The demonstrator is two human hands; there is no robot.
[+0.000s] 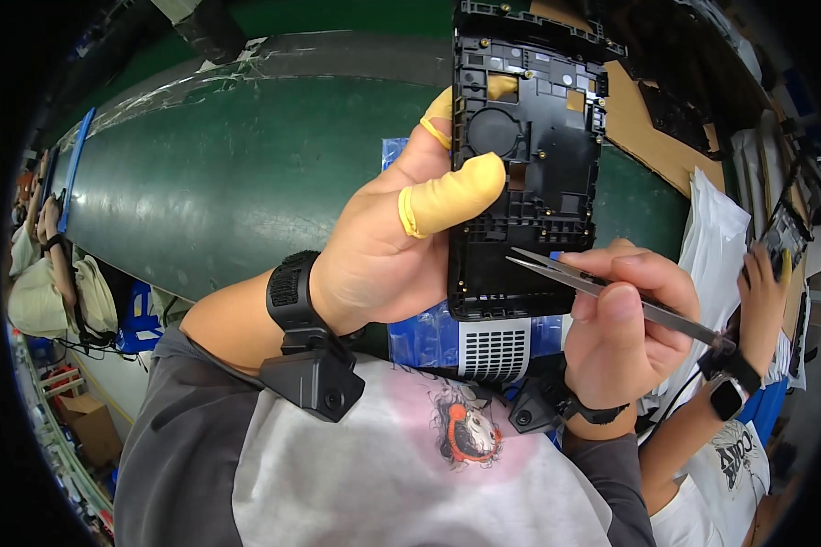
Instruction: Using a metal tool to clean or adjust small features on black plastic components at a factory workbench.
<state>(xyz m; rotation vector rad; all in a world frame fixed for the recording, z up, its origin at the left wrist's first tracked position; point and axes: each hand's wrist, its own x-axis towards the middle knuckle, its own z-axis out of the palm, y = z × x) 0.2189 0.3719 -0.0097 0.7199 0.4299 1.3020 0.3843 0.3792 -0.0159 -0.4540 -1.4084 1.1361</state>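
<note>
A black plastic device housing (556, 146) with ribs, cut-outs and small brass inserts is held upright in front of me. My left hand (374, 219) grips its left edge, the thumb lying on the inner face and other fingers behind it. Yellow finger cots cover the thumb and at least one finger. In my right hand (629, 319) is a pair of metal tweezers (648, 310), pinched between thumb and fingers. Their tips lie over the housing's lower, plain section, slightly apart; whether they touch it I cannot tell. Nothing shows between the tips.
A green work surface (246, 173) stretches away to the left. Blue plastic packaging (420, 337) with a white label lies below the housing. Cardboard (648, 137) and white bags (711, 228) are at right, where a co-worker's hand (762, 292) holds a similar black part.
</note>
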